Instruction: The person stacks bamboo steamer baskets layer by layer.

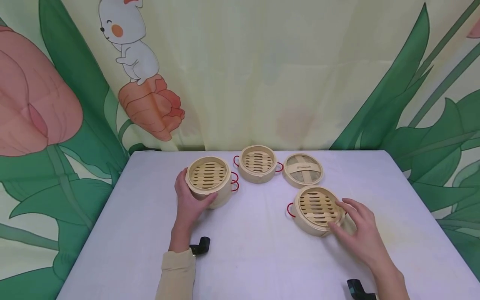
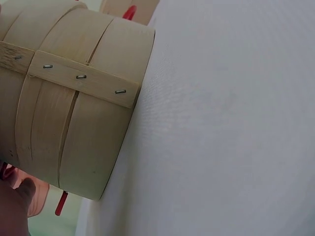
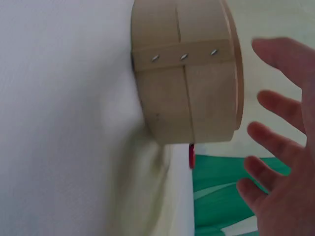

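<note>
On the left of the table, my left hand [image 1: 190,204] grips a stack of two bamboo steamer baskets [image 1: 221,196], thumb at the front and fingers round the left side. Slats show in the top basket, and red handles stick out at its right. The left wrist view shows the stapled side of the stack [image 2: 74,98] standing on the table. At the right, my right hand [image 1: 358,227] hovers beside a bamboo steamer basket [image 1: 318,208] with a red handle. In the right wrist view the fingers [image 3: 278,140] are spread, apart from that basket's wall [image 3: 187,88].
Behind, another steamer basket [image 1: 258,164] with red handles sits near the back edge. A round woven bamboo lid [image 1: 303,170] lies between it and the right basket. A white cloth covers the table [image 1: 255,254]; a printed curtain [image 1: 255,83] hangs behind.
</note>
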`<state>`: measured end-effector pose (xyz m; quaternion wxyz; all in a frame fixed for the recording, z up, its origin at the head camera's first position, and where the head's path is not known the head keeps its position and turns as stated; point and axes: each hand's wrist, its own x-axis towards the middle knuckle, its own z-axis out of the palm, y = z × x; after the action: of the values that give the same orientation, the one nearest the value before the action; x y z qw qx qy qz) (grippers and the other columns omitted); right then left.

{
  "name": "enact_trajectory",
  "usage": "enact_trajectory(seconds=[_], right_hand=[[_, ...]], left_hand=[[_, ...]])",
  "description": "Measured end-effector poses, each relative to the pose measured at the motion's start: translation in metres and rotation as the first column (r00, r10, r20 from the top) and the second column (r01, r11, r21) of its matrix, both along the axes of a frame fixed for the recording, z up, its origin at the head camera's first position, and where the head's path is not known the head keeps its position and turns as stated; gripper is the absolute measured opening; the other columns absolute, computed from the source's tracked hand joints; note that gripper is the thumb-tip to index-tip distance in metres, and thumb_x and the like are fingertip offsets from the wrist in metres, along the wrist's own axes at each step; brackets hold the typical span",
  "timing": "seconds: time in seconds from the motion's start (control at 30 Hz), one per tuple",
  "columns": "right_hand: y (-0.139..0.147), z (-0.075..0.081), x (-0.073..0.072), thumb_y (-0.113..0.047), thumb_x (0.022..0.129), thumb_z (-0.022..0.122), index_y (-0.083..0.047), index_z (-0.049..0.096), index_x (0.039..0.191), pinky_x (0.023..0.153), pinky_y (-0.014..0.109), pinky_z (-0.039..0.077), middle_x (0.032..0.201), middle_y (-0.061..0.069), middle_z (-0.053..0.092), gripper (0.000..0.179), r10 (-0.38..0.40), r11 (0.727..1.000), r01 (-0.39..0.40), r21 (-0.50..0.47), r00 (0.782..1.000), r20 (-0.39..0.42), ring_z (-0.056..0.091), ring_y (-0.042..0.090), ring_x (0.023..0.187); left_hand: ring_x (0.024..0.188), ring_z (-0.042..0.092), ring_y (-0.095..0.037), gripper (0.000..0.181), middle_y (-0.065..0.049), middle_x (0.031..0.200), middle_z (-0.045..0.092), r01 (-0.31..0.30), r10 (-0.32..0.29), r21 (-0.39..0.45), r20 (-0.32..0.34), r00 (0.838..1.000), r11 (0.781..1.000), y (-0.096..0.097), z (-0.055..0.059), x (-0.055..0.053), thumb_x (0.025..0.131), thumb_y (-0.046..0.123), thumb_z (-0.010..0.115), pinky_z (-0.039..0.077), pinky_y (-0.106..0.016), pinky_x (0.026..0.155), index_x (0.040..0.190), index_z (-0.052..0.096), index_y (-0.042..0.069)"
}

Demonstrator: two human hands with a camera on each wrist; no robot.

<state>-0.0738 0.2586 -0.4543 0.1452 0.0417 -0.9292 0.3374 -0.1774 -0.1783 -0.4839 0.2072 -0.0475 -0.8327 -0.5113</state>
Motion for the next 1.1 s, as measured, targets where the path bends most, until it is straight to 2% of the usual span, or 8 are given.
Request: enact_trajectory(seconds=[0.13, 0.23, 0.5, 0.7, 0.8, 0.87, 0.97, 1.1], right_hand=[[0.005, -0.004, 0.001, -0.022, 0.08, 0.086, -0.003, 0.056, 0.139, 0.096, 0.076, 0.029, 0.149, 0.023, 0.036, 0.069, 0.035, 0.999, -0.037, 0.014, 0.991, 0.133, 0.026, 0.052, 0.135], [0.006, -0.006, 0.002, -0.024, 0.08, 0.087, -0.004, 0.055, 0.14, 0.095, 0.076, 0.03, 0.151, 0.023, 0.034, 0.072, 0.053, 0.998, -0.055, 0.006, 0.985, 0.166, 0.027, 0.052, 0.136], [0.006, -0.008, 0.003, -0.021, 0.078, 0.089, -0.003, 0.06, 0.132, 0.101, 0.072, 0.029, 0.148, 0.019, 0.042, 0.065, 0.112, 0.993, -0.114, 0.02, 0.988, 0.111, 0.032, 0.048, 0.137], [0.007, -0.01, 0.002, -0.024, 0.08, 0.088, -0.003, 0.061, 0.132, 0.104, 0.071, 0.028, 0.148, 0.018, 0.044, 0.062, 0.107, 0.993, -0.112, 0.03, 0.986, 0.13, 0.029, 0.045, 0.142], [0.008, -0.012, 0.002, -0.021, 0.08, 0.088, -0.005, 0.063, 0.129, 0.104, 0.071, 0.027, 0.145, 0.017, 0.047, 0.057, 0.113, 0.993, -0.116, 0.019, 0.986, 0.124, 0.027, 0.044, 0.144], [0.008, -0.012, 0.002, -0.02, 0.08, 0.087, -0.006, 0.065, 0.126, 0.105, 0.07, 0.027, 0.142, 0.015, 0.05, 0.053, 0.119, 0.993, -0.121, 0.009, 0.986, 0.114, 0.027, 0.044, 0.144], [0.009, -0.014, 0.003, -0.016, 0.08, 0.088, -0.008, 0.069, 0.118, 0.114, 0.056, 0.025, 0.135, 0.011, 0.054, 0.043, 0.121, 0.993, -0.121, -0.003, 0.988, 0.093, 0.028, 0.041, 0.144], [0.011, -0.019, 0.003, -0.008, 0.076, 0.089, -0.012, 0.073, 0.104, 0.114, 0.018, 0.017, 0.124, 0.005, 0.055, 0.033, 0.133, 0.991, -0.132, -0.022, 0.99, 0.037, 0.028, 0.022, 0.146]], left_hand=[[0.142, 0.022, -0.029, 0.116, -0.018, 0.152, 0.028, 0.007, -0.008, -0.007, -0.023, 1.0, 1.0, -0.002, 0.0, -0.001, 0.066, 0.031, 0.092, 0.023, -0.055, 0.113, 0.154, 0.023, 0.002], [0.141, 0.022, -0.029, 0.116, -0.018, 0.151, 0.029, 0.021, -0.021, 0.006, -0.025, 0.999, 1.0, -0.003, 0.0, -0.002, 0.065, 0.031, 0.092, 0.022, -0.055, 0.113, 0.154, 0.023, 0.002], [0.141, 0.027, -0.026, 0.116, -0.018, 0.153, 0.027, 0.061, -0.061, 0.088, -0.004, 0.998, 0.994, -0.004, -0.002, -0.002, 0.067, 0.025, 0.091, 0.02, -0.054, 0.115, 0.156, 0.02, 0.003], [0.141, 0.03, -0.027, 0.116, -0.018, 0.154, 0.028, 0.093, -0.096, 0.16, 0.016, 0.995, 0.983, -0.004, -0.003, -0.002, 0.068, 0.016, 0.092, 0.02, -0.049, 0.115, 0.157, 0.018, 0.005], [0.141, 0.03, -0.033, 0.116, -0.023, 0.154, 0.03, 0.114, -0.116, 0.185, 0.001, 0.993, 0.976, -0.003, 0.002, 0.0, 0.068, 0.009, 0.091, 0.02, -0.05, 0.115, 0.156, 0.017, -0.001], [0.141, 0.031, -0.038, 0.113, -0.027, 0.153, 0.03, 0.13, -0.131, 0.201, -0.01, 0.991, 0.971, -0.002, 0.012, 0.004, 0.068, 0.004, 0.089, 0.02, -0.051, 0.115, 0.155, 0.017, -0.006], [0.14, 0.031, -0.04, 0.109, -0.031, 0.152, 0.03, 0.137, -0.14, 0.205, -0.001, 0.99, 0.969, 0.001, 0.028, 0.012, 0.07, 0.002, 0.086, 0.021, -0.053, 0.114, 0.152, 0.017, -0.011], [0.141, 0.03, -0.039, 0.105, -0.031, 0.152, 0.029, 0.132, -0.139, 0.202, 0.021, 0.99, 0.971, 0.004, 0.037, 0.016, 0.071, 0.002, 0.083, 0.021, -0.055, 0.115, 0.151, 0.017, -0.012]])
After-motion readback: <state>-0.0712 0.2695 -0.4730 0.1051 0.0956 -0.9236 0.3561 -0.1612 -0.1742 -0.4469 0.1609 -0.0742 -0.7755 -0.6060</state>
